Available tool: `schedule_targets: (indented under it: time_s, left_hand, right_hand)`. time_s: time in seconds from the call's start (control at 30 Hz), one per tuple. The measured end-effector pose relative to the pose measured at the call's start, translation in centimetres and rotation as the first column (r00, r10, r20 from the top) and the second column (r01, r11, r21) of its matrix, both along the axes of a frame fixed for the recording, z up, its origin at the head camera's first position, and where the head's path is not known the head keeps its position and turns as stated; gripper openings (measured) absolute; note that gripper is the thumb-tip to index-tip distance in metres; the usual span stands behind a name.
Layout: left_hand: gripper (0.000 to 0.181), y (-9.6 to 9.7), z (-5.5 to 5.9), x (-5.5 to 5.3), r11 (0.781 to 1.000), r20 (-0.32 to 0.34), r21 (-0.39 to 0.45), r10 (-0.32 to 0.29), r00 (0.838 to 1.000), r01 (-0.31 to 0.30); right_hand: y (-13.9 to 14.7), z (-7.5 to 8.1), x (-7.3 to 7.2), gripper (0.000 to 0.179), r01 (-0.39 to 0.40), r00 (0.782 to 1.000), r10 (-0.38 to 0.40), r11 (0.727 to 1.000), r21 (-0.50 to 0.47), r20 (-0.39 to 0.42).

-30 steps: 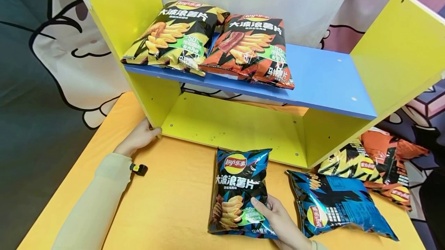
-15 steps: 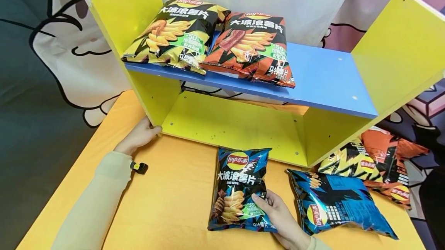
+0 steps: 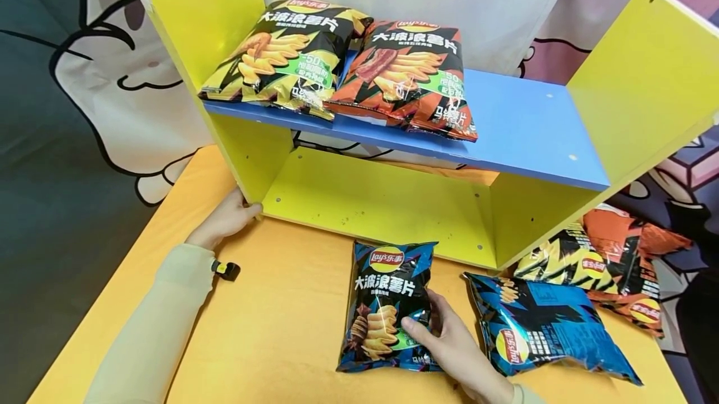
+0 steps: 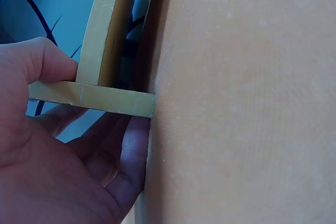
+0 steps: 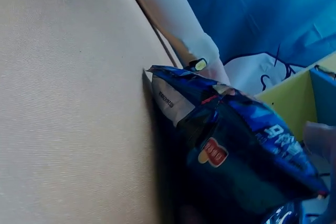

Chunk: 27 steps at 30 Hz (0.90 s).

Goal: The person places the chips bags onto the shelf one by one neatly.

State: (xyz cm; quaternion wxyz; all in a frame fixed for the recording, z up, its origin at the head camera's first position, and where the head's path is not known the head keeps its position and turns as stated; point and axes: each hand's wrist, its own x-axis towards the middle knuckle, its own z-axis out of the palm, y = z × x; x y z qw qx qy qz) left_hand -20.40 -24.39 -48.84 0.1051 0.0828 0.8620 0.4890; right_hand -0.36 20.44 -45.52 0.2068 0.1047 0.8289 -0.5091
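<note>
1. Right grip (image 3: pixel 454 343) is closed about the right edge of the blue chip bag (image 3: pixel 384 295), thumb on its front; the fingers behind are hidden.
2. That bag is before the shelf unit (image 3: pixel 359 198), leftward and forward of the right grip, its long axis running toward the unit, top seal foremost. The right grip is clearly nearer it than the left; whether it touches the desk (image 3: pixel 269 304), I cannot tell.
3. Left grip (image 3: pixel 227 218) pinches the unit's left side panel (image 4: pixel 94 97); its wrist view shows fingers the head view hides.
4. Right wrist view adds the bag's dark underside with a small red mark.
</note>
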Motion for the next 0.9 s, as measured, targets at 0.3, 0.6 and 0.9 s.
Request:
schedule_targets:
  time_s: [0.3, 0.6, 0.9]
  left_hand:
    - [0.039, 0.1, 0.2, 0.1, 1.000, -0.007, -0.005, 0.009, 1.000, -0.009]
    - [0.043, 0.2, 0.3, 0.2, 1.000, -0.007, 0.003, 0.000, 1.000, 0.000]
    - [0.052, 0.1, 0.1, 0.2, 1.000, 0.009, 0.012, -0.008, 1.000, 0.007]
  right_hand:
    - [-0.6, -0.2, 0.3, 0.122, -0.079, 0.994, 0.089, 0.986, 0.145, -0.059]
    - [0.1, -1.0, 0.4, 0.112, -0.081, 0.989, 0.100, 0.982, 0.174, -0.106]
    - [0.2, -1.6, 0.8, 0.093, -0.054, 0.975, 0.085, 0.986, 0.156, -0.203]
